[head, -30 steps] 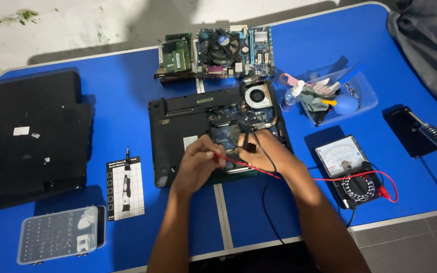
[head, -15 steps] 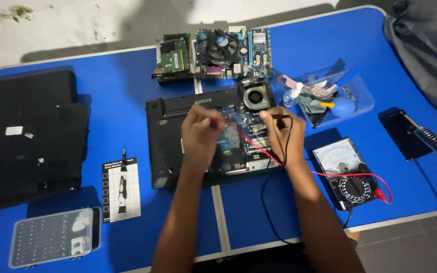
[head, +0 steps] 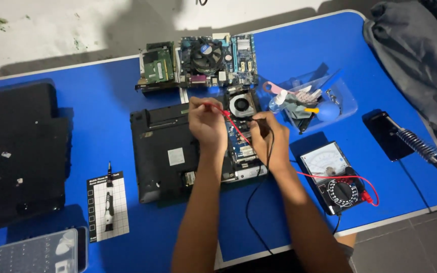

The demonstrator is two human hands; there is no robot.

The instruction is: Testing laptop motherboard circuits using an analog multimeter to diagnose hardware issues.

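An opened black laptop base (head: 165,151) lies in the middle of the blue table (head: 102,96), its circuit board and round fan (head: 241,106) exposed. My left hand (head: 206,124) pinches the red test probe (head: 213,107) over the board near the fan. My right hand (head: 269,139) grips the black test probe just right of it, tip on the board. Red and black leads run to an analog multimeter (head: 332,174) at the right.
A desktop motherboard with cooler (head: 213,60) lies behind the laptop. A clear tray of small tools (head: 312,98) sits at the right, a soldering iron stand (head: 403,136) further right. A black laptop lid (head: 16,151), a screwdriver on a grid mat (head: 108,205) and a bit case (head: 39,253) lie left.
Both hands moved up the board from its lower part toward the fan, carrying the probes. The view shifted slightly.
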